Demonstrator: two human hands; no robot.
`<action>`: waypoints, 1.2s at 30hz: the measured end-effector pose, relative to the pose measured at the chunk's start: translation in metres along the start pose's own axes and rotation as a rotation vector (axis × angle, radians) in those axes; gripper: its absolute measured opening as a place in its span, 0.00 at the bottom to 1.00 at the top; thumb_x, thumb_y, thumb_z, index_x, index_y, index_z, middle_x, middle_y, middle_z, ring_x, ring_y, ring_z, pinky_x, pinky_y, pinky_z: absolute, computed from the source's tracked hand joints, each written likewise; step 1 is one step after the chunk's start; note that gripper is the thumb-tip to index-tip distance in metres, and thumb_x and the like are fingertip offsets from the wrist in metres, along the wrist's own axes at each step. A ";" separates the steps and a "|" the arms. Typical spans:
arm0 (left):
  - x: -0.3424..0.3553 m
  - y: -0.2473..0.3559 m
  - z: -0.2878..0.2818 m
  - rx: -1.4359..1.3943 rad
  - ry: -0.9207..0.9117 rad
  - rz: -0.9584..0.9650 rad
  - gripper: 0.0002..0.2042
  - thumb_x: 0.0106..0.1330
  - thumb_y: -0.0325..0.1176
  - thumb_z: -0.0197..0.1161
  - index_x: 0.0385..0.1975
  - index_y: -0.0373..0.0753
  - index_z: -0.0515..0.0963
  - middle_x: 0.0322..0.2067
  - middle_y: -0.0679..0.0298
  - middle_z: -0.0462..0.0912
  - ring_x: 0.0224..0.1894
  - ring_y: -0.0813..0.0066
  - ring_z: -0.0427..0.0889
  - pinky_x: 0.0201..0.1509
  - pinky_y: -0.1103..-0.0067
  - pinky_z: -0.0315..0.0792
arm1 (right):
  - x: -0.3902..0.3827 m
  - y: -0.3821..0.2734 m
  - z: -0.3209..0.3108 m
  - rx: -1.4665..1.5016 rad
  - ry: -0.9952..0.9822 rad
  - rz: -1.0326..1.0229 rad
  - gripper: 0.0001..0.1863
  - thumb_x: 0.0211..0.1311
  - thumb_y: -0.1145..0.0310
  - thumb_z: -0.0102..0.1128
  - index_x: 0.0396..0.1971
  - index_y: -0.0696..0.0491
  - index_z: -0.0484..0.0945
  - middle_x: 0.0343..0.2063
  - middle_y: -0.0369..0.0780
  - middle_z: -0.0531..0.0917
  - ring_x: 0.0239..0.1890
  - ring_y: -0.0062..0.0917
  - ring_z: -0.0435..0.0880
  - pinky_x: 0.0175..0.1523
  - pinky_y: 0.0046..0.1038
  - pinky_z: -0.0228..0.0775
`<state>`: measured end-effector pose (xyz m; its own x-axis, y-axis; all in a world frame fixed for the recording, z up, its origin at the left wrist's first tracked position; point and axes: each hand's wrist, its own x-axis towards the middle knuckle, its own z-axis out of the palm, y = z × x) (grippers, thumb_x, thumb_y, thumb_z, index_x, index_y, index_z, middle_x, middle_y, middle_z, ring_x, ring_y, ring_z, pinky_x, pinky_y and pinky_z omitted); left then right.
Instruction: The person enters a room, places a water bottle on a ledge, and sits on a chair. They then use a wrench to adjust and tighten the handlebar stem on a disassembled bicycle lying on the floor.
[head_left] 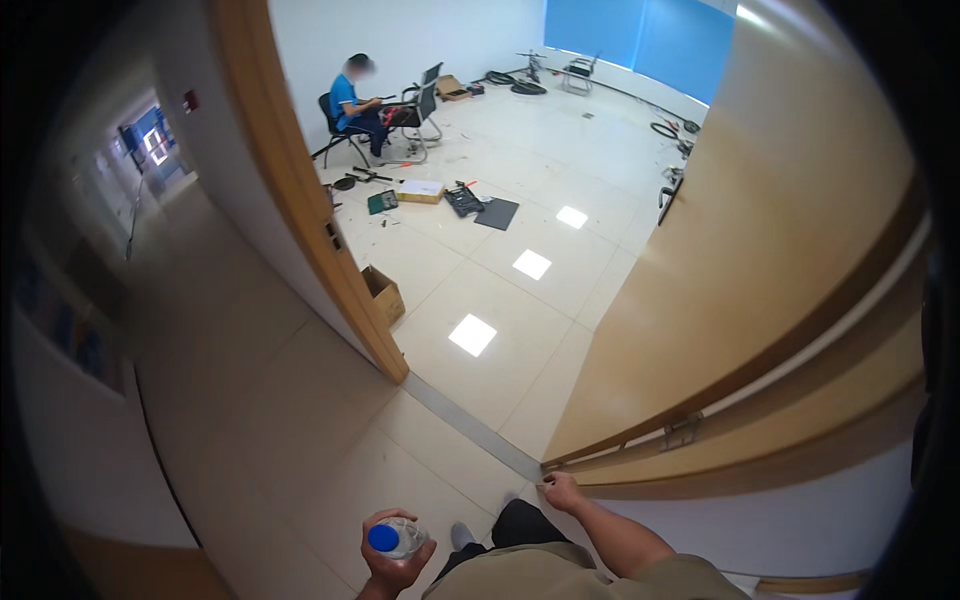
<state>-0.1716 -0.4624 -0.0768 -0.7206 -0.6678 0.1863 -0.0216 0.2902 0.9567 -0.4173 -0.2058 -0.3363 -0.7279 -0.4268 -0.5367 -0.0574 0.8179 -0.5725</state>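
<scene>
A clear plastic bottle (408,542) with a blue cap (382,537) stands upright in my left hand (393,576), its fingers wrapped round the sides. My right hand (564,492) is at the right side of the doorway, close to the wooden door frame (690,468). Its fingers are bent and pressed together near a small dark spot; what they hold, if anything, is too small to name. Beyond that hand, the light wooden door (730,280) stands swung into the room, with a dark handle (668,200).
A grey threshold strip (470,425) crosses the doorway. Inside, a cardboard box (384,296) sits behind the left jamb (300,190). Tools and a dark mat (497,214) lie on the tiles. A seated person (350,108) is beside a chair (425,105). A corridor (165,220) runs off left.
</scene>
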 end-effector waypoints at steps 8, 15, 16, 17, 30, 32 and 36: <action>0.170 -0.017 0.084 -0.032 0.050 0.088 0.29 0.49 0.28 0.69 0.51 0.38 0.64 0.40 0.57 0.75 0.43 0.67 0.79 0.50 0.67 0.75 | 0.194 0.001 -0.020 0.075 0.148 0.560 0.14 0.53 0.72 0.57 0.38 0.58 0.85 0.39 0.52 0.86 0.44 0.39 0.86 0.46 0.34 0.78; 0.284 0.002 0.112 -0.094 0.120 0.008 0.30 0.49 0.29 0.68 0.53 0.37 0.62 0.40 0.56 0.76 0.44 0.66 0.77 0.53 0.67 0.73 | 0.307 -0.060 -0.098 0.342 0.164 0.390 0.17 0.54 0.76 0.51 0.41 0.60 0.84 0.27 0.47 0.85 0.23 0.29 0.83 0.26 0.32 0.74; 0.300 -0.004 0.117 -0.107 0.140 -0.003 0.29 0.49 0.29 0.69 0.52 0.36 0.63 0.40 0.55 0.76 0.44 0.66 0.77 0.53 0.68 0.72 | 0.325 -0.066 -0.109 0.356 0.173 0.372 0.17 0.54 0.76 0.50 0.43 0.60 0.83 0.27 0.47 0.84 0.23 0.29 0.82 0.26 0.32 0.74; 0.313 -0.009 0.120 -0.097 0.121 -0.026 0.30 0.49 0.28 0.63 0.55 0.39 0.61 0.41 0.57 0.74 0.45 0.65 0.76 0.56 0.64 0.71 | 0.341 -0.069 -0.121 0.382 0.194 0.361 0.18 0.54 0.76 0.50 0.44 0.59 0.82 0.27 0.46 0.84 0.23 0.28 0.82 0.25 0.32 0.74; 0.589 -0.122 0.185 -0.339 -0.021 -0.018 0.32 0.56 0.28 0.67 0.60 0.32 0.60 0.46 0.56 0.73 0.47 0.66 0.74 0.58 0.66 0.68 | 0.426 -0.048 -0.335 0.514 0.668 0.530 0.19 0.58 0.72 0.55 0.50 0.59 0.79 0.23 0.41 0.82 0.20 0.25 0.80 0.23 0.27 0.71; 0.650 -0.126 0.204 -0.408 -0.106 0.053 0.32 0.55 0.28 0.68 0.59 0.32 0.61 0.45 0.56 0.74 0.47 0.66 0.74 0.59 0.67 0.68 | 0.421 -0.043 -0.366 0.830 0.813 0.443 0.17 0.61 0.70 0.57 0.49 0.59 0.78 0.23 0.40 0.81 0.19 0.24 0.78 0.22 0.25 0.69; 0.728 -0.116 0.247 -0.496 -0.221 -0.035 0.30 0.49 0.26 0.74 0.52 0.37 0.67 0.42 0.61 0.76 0.45 0.70 0.78 0.52 0.71 0.73 | 0.397 -0.056 -0.443 0.191 1.117 0.593 0.19 0.63 0.68 0.55 0.52 0.59 0.77 0.35 0.41 0.82 0.34 0.28 0.81 0.38 0.31 0.76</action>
<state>-0.8652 -0.8133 -0.1072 -0.8551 -0.4957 0.1520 0.2427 -0.1235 0.9622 -1.0054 -0.2500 -0.2428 -0.7896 0.6134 0.0170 0.5030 0.6629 -0.5546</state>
